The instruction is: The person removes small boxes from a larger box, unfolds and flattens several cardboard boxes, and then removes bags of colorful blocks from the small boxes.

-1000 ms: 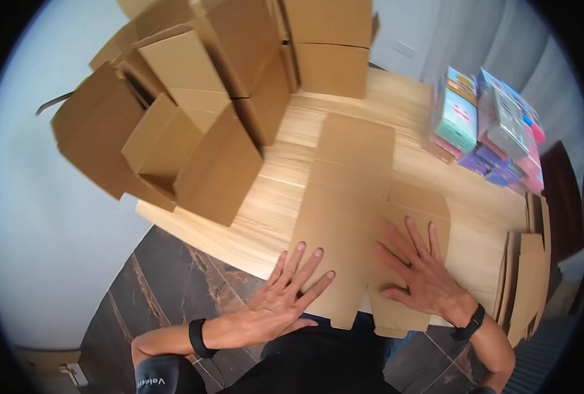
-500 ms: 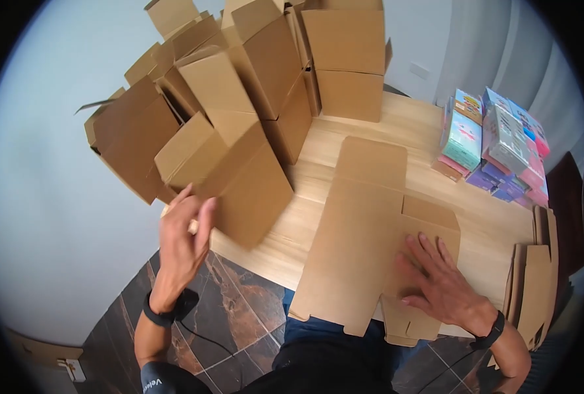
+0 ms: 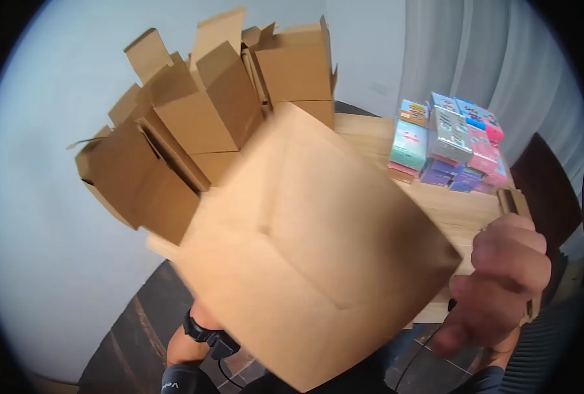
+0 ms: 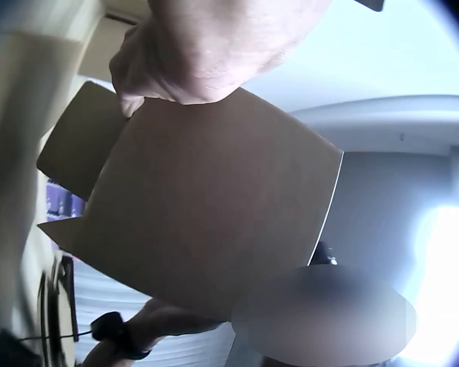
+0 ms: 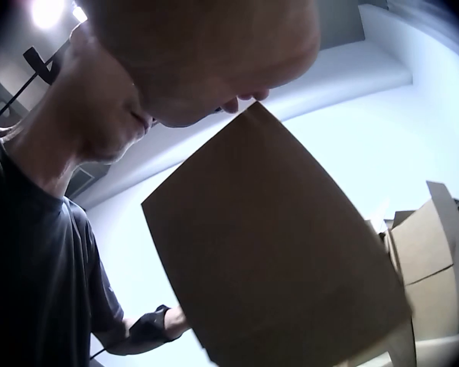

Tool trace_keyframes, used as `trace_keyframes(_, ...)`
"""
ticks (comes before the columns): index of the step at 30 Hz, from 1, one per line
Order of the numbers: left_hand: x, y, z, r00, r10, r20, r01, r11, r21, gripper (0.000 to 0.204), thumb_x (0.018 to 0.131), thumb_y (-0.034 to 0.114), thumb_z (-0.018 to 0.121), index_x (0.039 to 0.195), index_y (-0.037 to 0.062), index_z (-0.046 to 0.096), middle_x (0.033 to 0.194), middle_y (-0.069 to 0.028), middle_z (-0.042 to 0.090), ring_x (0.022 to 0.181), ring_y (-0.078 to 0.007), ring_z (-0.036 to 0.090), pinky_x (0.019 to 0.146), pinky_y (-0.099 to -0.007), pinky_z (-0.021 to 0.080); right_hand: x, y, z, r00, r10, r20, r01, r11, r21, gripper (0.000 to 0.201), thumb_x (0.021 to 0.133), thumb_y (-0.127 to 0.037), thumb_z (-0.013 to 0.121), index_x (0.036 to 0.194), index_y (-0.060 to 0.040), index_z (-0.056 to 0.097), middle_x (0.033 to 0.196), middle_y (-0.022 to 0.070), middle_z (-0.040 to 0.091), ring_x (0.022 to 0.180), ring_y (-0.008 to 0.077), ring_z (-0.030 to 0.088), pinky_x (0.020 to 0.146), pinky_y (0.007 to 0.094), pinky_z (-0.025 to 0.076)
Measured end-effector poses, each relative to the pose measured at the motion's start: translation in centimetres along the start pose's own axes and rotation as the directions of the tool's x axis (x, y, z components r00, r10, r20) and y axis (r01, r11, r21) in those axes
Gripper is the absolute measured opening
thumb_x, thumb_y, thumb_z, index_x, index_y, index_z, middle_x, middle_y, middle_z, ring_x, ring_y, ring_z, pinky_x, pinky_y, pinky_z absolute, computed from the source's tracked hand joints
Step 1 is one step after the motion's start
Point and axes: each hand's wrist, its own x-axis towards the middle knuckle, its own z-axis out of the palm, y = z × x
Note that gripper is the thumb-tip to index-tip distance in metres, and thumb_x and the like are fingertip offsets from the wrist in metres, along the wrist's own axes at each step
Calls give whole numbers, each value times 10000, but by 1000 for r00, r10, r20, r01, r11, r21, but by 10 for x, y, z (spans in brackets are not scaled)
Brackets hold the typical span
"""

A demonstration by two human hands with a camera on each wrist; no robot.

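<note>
A brown cardboard box (image 3: pixel 305 262), blurred by motion, is lifted and tilted over the near part of the table. My left hand (image 4: pixel 206 53) grips its edge in the left wrist view, with a flap (image 4: pixel 80 141) sticking out beside the fingers. In the head view the box hides that hand, and only the wrist shows. My right hand (image 3: pixel 505 276) is raised beside the box's right corner, its fingers loosely bent and a narrow gap between them and the cardboard. The flat cardboard sheet is almost wholly hidden behind the box.
Several folded-up boxes (image 3: pixel 193 111) with raised flaps crowd the table's left and back. Small colourful packages (image 3: pixel 449 134) are stacked at the back right. Folded cardboard (image 3: pixel 512 200) stands at the table's right edge, near a dark chair (image 3: pixel 551 190).
My left hand has left the flat sheet, reached left and lifted the front box toward the middle. My right hand has risen from the sheet to the box's right side.
</note>
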Motion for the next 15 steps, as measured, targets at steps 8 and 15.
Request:
trace_keyframes(8,40,100,122,784,-9,621,469,664,-583,320,1098,245,488,1256,-10,600,1132,-141,668,1089,-244,649,963,-431,532,15,-1,25,660,99,745,-359,913,196,647,773,-375,857,1313,-72,669,1437,100,610,1017,305,618,846,420,532)
trace_keyframes(15,61,115,59,879,476,-1,-365,672,-644,438,930,223,734,1226,-75,607,1247,-225,620,1085,-382,631,960,-452,504,-17,0,60,608,268,747,-660,695,287,298,829,-50,741,1112,18,679,1307,128,607,1045,301,597,877,392,535)
